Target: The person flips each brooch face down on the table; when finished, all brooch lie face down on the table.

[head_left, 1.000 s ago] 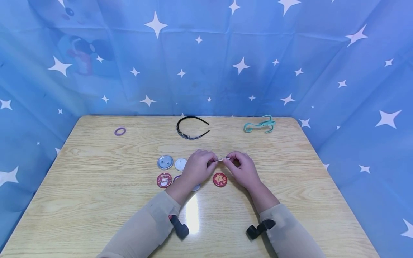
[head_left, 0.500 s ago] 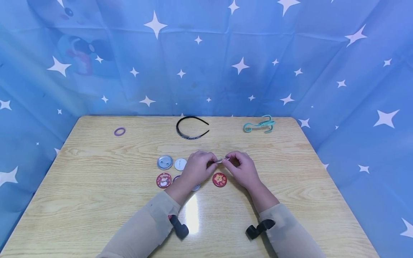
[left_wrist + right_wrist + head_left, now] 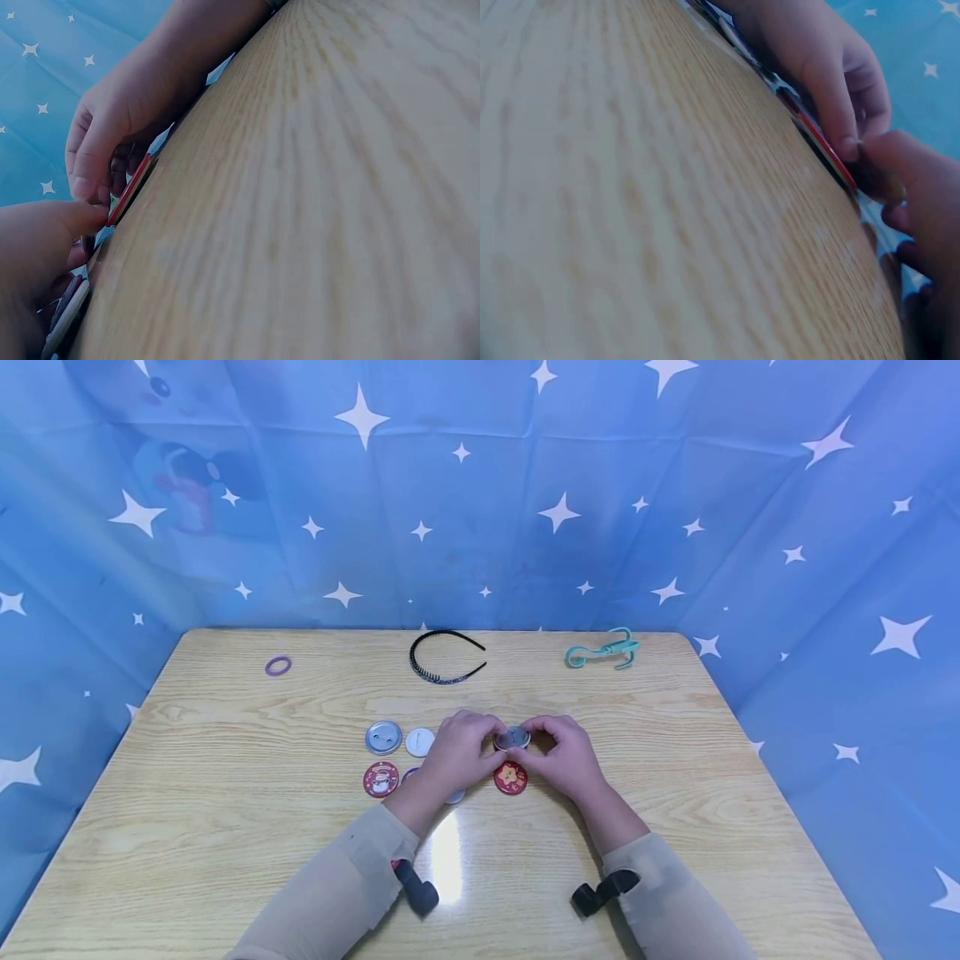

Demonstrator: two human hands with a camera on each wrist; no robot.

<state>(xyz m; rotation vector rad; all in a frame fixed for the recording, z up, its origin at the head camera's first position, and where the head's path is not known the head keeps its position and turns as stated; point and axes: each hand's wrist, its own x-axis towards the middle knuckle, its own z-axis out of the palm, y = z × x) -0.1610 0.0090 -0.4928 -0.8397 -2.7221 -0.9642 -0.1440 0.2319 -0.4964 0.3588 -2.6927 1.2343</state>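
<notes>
Between both hands, in the head view, is a round pin-back badge [image 3: 513, 737] with its dark silvery back turned up. My left hand [image 3: 467, 747] pinches its left edge with thumb and fingers. On the opposite edge my right hand [image 3: 566, 756] pinches it in the same way. Just in front of it lies a red badge [image 3: 511, 778] with a yellow star, its top edge close under the thumbs. In the right wrist view the red badge [image 3: 817, 135] appears edge-on at the table, beside the held badge [image 3: 877, 180].
Left of the hands lie a silver badge back [image 3: 384, 737], a white badge back [image 3: 419, 742] and a red badge with a white figure [image 3: 381, 779]. My left forearm partly covers others. Farther back are a purple ring [image 3: 278, 666], a black headband [image 3: 442, 680] and a teal hair clip [image 3: 603, 649].
The held badge has tipped from nearly edge-on to showing its silvery back, and come slightly nearer the red star badge. Both hands keep their pinch; fingers and thumbs have shifted around its rim.
</notes>
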